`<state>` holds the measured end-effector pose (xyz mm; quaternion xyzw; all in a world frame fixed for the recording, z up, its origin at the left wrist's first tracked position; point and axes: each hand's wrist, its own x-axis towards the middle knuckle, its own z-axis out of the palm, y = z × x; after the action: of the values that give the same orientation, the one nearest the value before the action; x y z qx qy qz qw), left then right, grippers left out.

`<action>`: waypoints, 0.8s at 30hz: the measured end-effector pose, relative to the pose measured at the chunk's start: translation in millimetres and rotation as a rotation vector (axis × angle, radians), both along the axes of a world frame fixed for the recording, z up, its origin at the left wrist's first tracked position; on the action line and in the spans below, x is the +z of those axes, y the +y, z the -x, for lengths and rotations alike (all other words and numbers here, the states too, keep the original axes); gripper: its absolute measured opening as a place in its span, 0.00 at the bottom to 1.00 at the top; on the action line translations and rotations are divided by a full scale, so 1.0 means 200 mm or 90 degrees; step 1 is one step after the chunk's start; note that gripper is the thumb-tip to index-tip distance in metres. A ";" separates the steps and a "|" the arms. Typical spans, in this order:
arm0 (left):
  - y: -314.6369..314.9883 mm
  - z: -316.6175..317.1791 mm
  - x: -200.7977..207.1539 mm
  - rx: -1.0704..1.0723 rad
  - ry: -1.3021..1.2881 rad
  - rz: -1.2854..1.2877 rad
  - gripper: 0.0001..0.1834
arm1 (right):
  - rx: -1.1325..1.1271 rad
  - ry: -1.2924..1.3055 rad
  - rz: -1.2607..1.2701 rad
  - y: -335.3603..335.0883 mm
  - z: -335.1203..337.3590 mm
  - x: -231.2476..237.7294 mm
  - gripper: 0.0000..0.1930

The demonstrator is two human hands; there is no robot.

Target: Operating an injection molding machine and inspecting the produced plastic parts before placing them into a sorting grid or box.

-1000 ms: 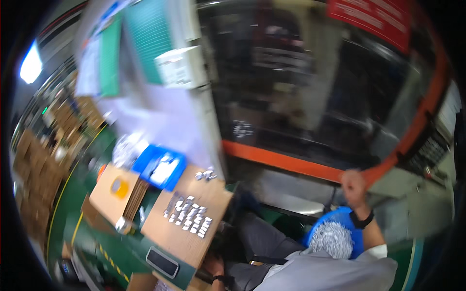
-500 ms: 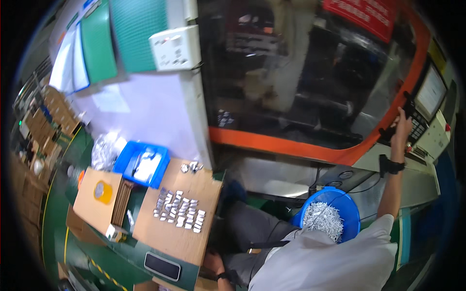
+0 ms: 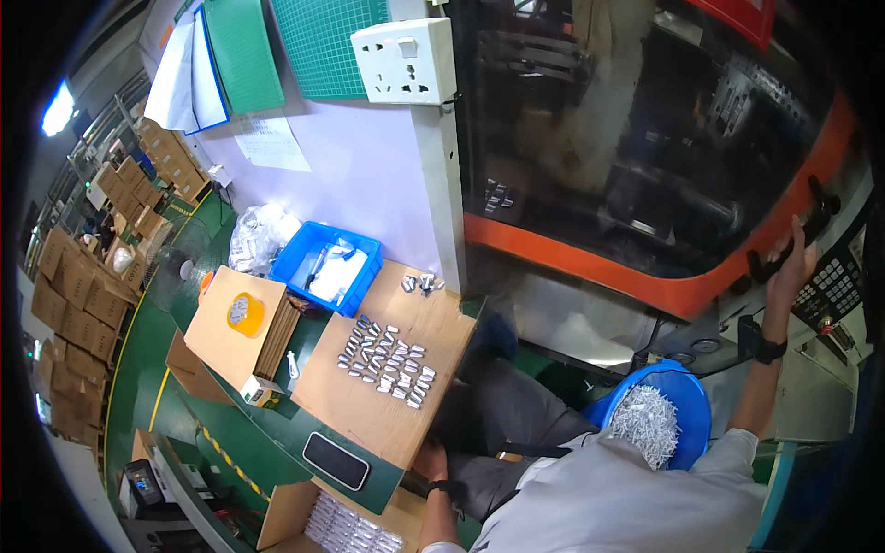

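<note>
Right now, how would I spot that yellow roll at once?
Find the brown board bearing rows of metallic pieces. To its left lies a stack of flat cardboard. The roll sits on top, its round yellow shape unlike the rectangular blue tray.

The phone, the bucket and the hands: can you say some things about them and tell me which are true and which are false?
1. The phone lies on the green table. True.
2. The blue bucket holds white bits. True.
3. The bucket stands on the table. False: it is to the right of the table.
4. The right hand is at the black handle. True.
5. Both hands are at the handle. False: the left hand is down beside the table.
</note>
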<state>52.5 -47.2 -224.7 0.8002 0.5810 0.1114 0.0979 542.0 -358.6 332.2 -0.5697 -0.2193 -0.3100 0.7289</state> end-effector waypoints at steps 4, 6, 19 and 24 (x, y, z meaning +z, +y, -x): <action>-0.02 0.01 0.14 0.014 0.026 0.090 0.16 | 0.197 0.077 -0.012 0.21 0.01 -0.12 0.09; -0.04 0.03 0.21 -0.045 0.045 0.092 0.17 | 0.213 0.028 0.026 0.35 0.03 -0.23 0.06; -0.83 -1.47 1.49 -0.313 -0.663 1.552 0.61 | 0.326 -0.053 0.082 1.29 0.19 -0.29 0.07; -0.92 -1.63 1.79 -0.156 -0.764 1.691 0.59 | 0.339 -0.198 0.202 1.54 0.18 -0.26 0.14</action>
<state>377.8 -232.1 132.8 0.0010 0.0567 -0.1942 0.9793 506.7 -49.9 280.0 -0.5444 -0.5142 -0.1540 0.6447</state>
